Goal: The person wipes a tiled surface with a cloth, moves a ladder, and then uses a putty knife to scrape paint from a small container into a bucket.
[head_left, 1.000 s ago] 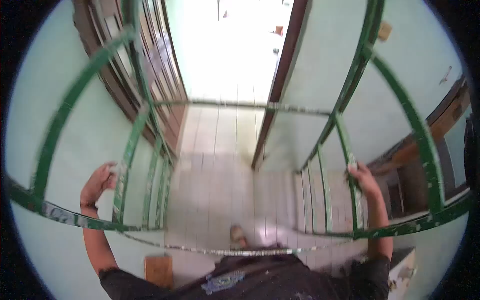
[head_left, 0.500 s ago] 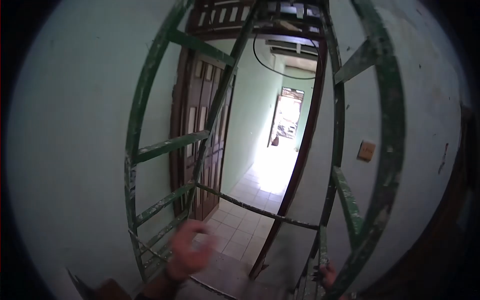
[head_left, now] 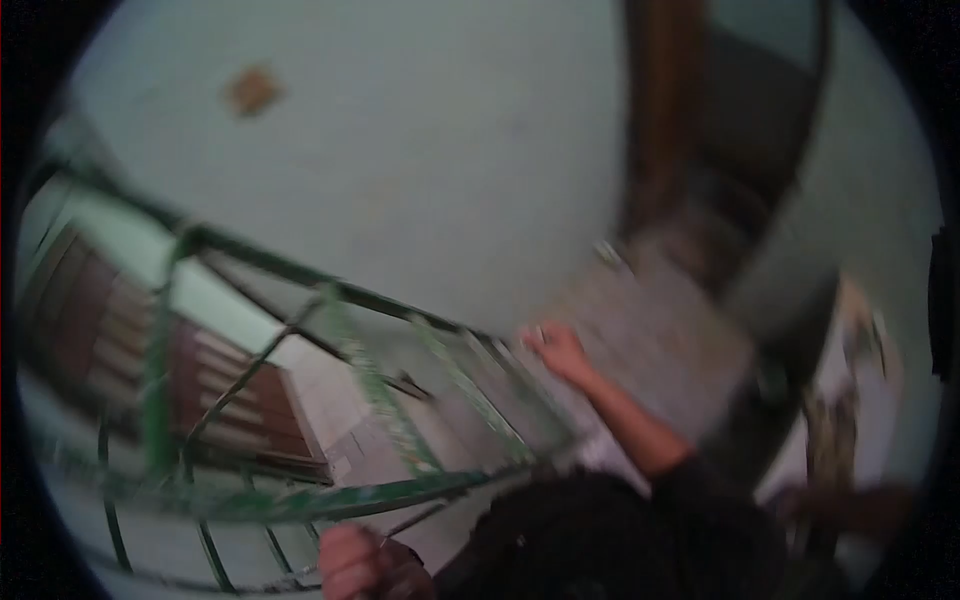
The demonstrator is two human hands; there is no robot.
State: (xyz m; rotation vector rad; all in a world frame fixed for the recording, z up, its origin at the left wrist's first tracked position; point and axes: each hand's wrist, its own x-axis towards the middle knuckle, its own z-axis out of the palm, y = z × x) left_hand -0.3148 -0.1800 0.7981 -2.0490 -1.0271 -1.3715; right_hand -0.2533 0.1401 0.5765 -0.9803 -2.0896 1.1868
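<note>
Your right hand (head_left: pixel 556 349) grasps a rung of the green scaffold frame (head_left: pixel 380 395), bracing it against the pale wall (head_left: pixel 430 150); your left hand (head_left: pixel 352 562) clenches its lower bar

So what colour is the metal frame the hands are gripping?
Green, with worn, paint-flecked patches; the frame shows in the head view, though blurred.

1. The right hand (head_left: pixel 556 348) is bare, without glove or ring visible; the forearm is uncovered up to a dark sleeve (head_left: pixel 700 470) ending near the elbow.
2. The left hand (head_left: pixel 352 562) is bare too.
3. The dark top (head_left: pixel 590 540) looks black; blur hides any print.
</note>
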